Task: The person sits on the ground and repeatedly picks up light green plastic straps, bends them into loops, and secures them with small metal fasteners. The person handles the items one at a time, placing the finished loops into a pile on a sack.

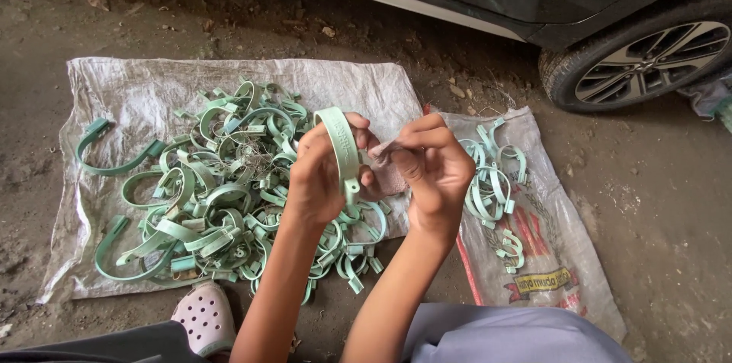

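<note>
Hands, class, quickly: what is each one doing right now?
Left hand: fingers closed around a green clamp.
Right hand: fingers pinched on a small pinkish cloth beside the clamp.

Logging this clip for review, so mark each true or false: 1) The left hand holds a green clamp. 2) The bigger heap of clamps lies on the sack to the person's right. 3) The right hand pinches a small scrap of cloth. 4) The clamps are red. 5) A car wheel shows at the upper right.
1) True: the left hand holds a green clamp.
2) False: the big heap lies on the left sack; the right sack bears only a small pile.
3) True: the right hand pinches a pinkish cloth scrap.
4) False: they are pale green.
5) True: the car wheel is there.
</note>
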